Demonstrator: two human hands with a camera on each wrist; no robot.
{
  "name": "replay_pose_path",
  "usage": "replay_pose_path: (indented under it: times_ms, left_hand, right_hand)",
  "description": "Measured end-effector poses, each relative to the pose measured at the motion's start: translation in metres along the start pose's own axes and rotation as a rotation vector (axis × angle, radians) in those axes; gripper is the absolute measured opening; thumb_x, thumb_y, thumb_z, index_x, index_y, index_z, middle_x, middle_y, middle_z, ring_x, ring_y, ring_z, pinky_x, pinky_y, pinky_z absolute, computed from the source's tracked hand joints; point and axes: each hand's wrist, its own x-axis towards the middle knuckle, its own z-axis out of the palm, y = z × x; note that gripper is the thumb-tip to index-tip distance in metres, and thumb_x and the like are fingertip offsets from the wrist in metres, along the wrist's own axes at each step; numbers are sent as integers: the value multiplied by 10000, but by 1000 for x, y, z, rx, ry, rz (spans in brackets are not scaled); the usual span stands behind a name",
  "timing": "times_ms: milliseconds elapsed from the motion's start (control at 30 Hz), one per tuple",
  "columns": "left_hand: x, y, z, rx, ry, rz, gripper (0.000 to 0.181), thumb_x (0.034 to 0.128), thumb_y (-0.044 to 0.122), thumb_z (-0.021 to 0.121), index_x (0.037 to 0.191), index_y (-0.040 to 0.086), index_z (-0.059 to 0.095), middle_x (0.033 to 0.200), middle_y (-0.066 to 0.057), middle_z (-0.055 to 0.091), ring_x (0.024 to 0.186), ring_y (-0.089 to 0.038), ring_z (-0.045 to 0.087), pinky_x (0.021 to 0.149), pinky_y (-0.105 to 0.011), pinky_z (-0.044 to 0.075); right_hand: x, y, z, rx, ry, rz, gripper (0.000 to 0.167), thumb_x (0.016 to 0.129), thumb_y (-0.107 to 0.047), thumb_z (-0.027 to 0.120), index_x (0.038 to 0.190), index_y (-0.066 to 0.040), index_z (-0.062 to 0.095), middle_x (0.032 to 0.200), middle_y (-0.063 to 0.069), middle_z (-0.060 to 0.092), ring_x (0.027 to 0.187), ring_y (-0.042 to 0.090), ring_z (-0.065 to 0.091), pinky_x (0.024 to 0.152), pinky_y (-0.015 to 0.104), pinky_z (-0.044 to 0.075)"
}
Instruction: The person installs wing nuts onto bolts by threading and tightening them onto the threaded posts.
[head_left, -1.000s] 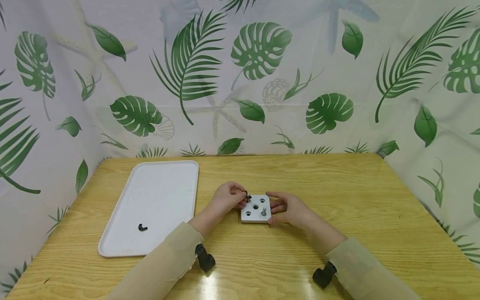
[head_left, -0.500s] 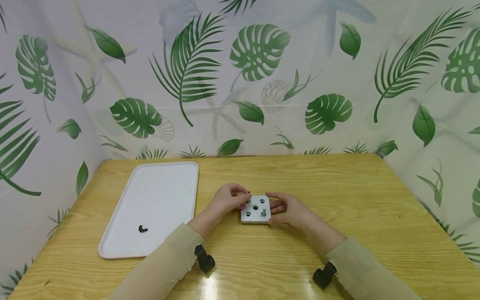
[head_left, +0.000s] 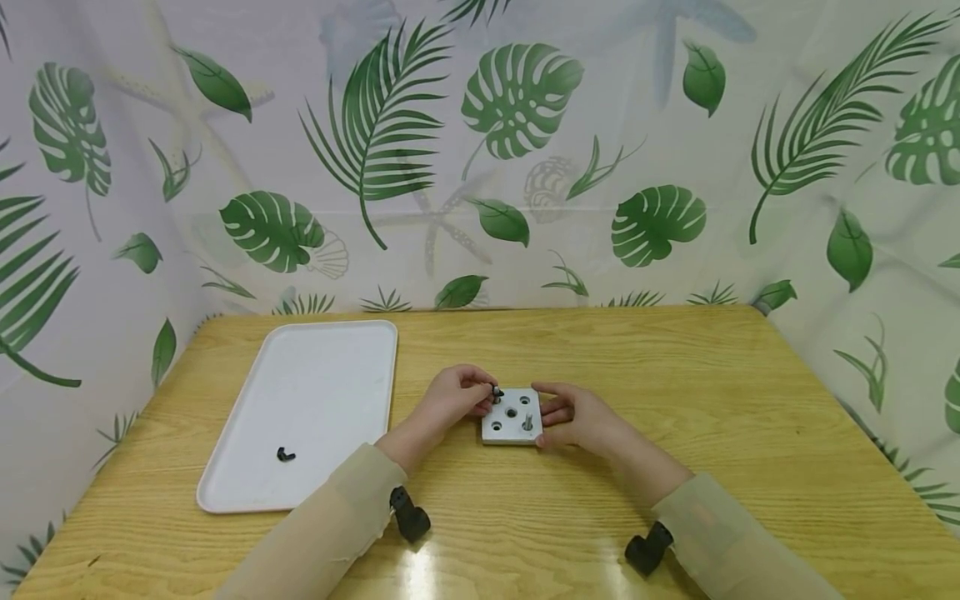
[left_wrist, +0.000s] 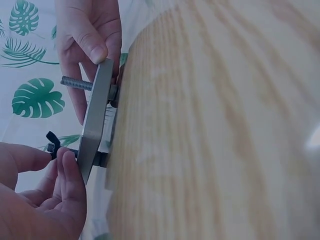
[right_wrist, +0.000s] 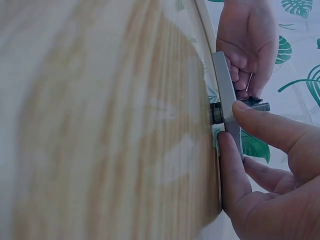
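A square silver metal plate with several holes lies near the middle of the table; in the left wrist view the plate has bolts through it. My left hand pinches a black wing nut on the bolt at the plate's far left corner. My right hand grips the plate's right side, thumb on its edge in the right wrist view. A bare threaded bolt stands up at the near right corner. A second black wing nut lies on the white tray.
The white tray lies at the left of the wooden table. Leaf-patterned cloth hangs behind the table and at its sides. Small black cameras sit at both sleeve cuffs.
The left fingers have shifted slightly around the wing nut, which was mostly hidden half a second ago and shows again. The right hand and plate have stayed in place.
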Motion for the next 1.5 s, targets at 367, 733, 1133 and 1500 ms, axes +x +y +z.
replay_pose_path:
  times_ms: [367, 733, 1133, 1500]
  left_hand:
    - [0, 0, 0, -16, 5, 3, 135, 1058, 51, 621, 1115, -63, 667, 946, -137, 733, 744, -103, 654, 720, -250, 622]
    - [-4, 2, -3, 18, -32, 3, 243, 964, 87, 775, 1161, -22, 685, 844, -6, 658, 701, -91, 629, 698, -216, 587]
    - [-2, 0, -3, 25, -37, 17, 205, 1000, 50, 666, 1172, -42, 729, 1056, -159, 731, 828, -124, 653, 776, -270, 621]
    - [-2, 1, -1, 22, -19, -5, 218, 1057, 47, 585, 1197, -38, 729, 1085, -154, 739, 796, -103, 649, 743, -234, 609]
  right_hand:
    - [0, 0, 0, 16, -4, -3, 855, 870, 52, 835, 1605, 23, 398, 1378, 279, 616, 1193, 315, 665, 885, 268, 585]
    - [0, 1, -1, 0, -2, 8, 857, 872, 35, 843, 1607, 10, 404, 1381, 269, 627, 1184, 304, 675, 907, 289, 591]
    - [1, 1, -1, 7, 0, 3, 859, 868, 39, 845, 1605, 18, 403, 1370, 269, 629, 1181, 303, 678, 900, 278, 590]
    - [2, 1, 0, 14, 0, -7, 844, 867, 58, 836, 1596, 28, 413, 1355, 274, 633, 1164, 291, 678, 870, 260, 587]
